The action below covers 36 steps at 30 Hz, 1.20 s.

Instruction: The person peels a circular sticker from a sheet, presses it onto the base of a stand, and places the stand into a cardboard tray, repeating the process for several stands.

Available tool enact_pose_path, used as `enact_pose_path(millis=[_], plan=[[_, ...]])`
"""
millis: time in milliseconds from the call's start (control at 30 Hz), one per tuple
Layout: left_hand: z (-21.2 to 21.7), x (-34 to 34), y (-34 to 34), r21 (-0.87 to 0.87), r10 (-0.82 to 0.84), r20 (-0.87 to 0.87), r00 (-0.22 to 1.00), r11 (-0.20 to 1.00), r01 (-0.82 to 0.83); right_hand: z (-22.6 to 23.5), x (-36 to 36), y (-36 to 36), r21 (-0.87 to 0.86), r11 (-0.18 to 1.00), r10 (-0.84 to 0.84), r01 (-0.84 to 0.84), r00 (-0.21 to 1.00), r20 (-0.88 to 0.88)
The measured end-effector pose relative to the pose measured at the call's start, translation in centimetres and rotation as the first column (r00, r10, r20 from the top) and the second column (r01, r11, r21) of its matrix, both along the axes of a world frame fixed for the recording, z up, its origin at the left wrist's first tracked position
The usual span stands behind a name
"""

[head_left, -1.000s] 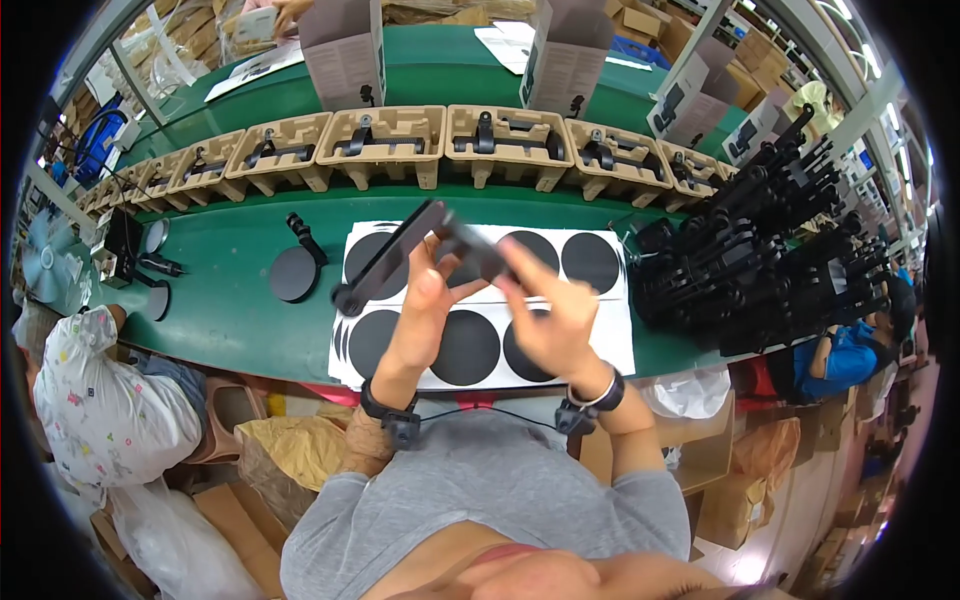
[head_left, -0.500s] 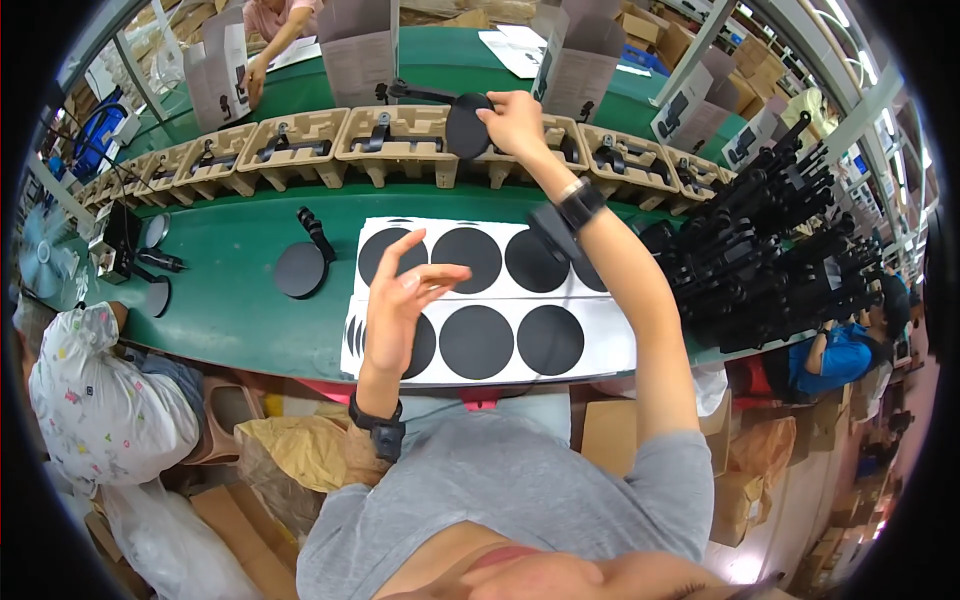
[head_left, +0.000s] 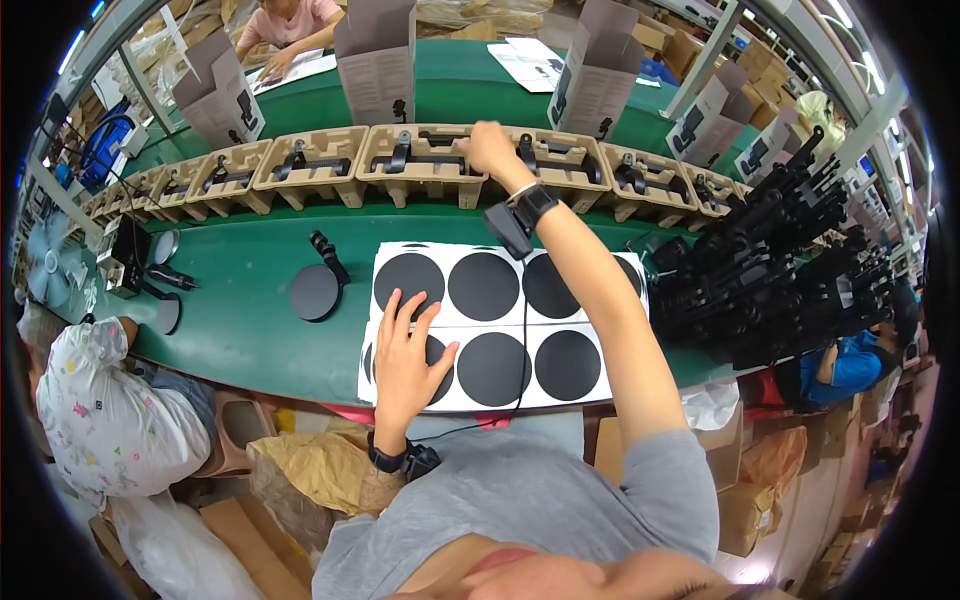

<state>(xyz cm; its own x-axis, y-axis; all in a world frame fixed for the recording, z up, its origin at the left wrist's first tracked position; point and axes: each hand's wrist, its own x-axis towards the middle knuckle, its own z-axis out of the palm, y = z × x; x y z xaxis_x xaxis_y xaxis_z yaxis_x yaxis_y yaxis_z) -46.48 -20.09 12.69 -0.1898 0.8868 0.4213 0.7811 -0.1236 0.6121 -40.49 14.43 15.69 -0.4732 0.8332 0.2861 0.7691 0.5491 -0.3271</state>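
1. Head view: the right hand [head_left: 490, 150] reaches to the row of trays, where two of them meet. Its fingers are curled and their tips hidden, so whether they grip anything cannot be told.
2. Just left of that hand, a black bar [head_left: 443, 138] lies along the back of one tray [head_left: 420, 190]; whether the fingers touch it is unclear.
3. The left hand [head_left: 403, 365], well apart from the right, has its fingers spread over the white sheet [head_left: 453, 324] and clasps nothing.
4. The bar looks rigid, fairly light and smooth, so it may slip or scuff a little. Its middle seems the best hold, with the fingers clear of any joint.
5. The tray looks like moulded pulp: light, stiff, easily dented at the rim. Steadying it by the outer wall should be safest.
6. The sheet's black discs [head_left: 484, 286] look thin and pliable; an edge would be the place to lift one.
7. Left of the sheet, a stand [head_left: 315, 293] lies on the green table [head_left: 240, 240]. Its round base looks the heavier end and probably the surest hold.
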Motion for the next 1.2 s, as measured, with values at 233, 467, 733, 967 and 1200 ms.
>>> enact_pose_path(millis=[233,467,733,967,1200], plan=[[0.3,0.1,0.6,0.001,0.018,-0.046,0.999,1.0,-0.018,0.3,2.4,-0.3,-0.225,0.974,0.088,0.001,0.92,0.382],[0.0,-0.8,0.1,-0.007,0.045,-0.016,0.999,0.999,-0.045,3.8,9.8,-12.9,-0.005,0.85,0.504,-0.526,0.818,-0.278],[-1.2,-1.0,0.8,-0.019,0.03,-0.054,0.998,0.999,-0.031,-0.6,18.5,-26.1,0.016,0.86,0.51,-0.51,0.86,0.017],[-1.3,-1.5,0.8,-0.041,0.037,-0.073,0.997,0.998,-0.04,-2.2,19.1,-25.4,0.05,0.853,0.522,-0.52,0.849,-0.08],[-1.8,-1.7,1.6,-0.078,0.049,-0.067,0.997,0.996,-0.054,-2.7,19.4,-24.7,0.139,0.858,0.512,-0.495,0.847,-0.142]])
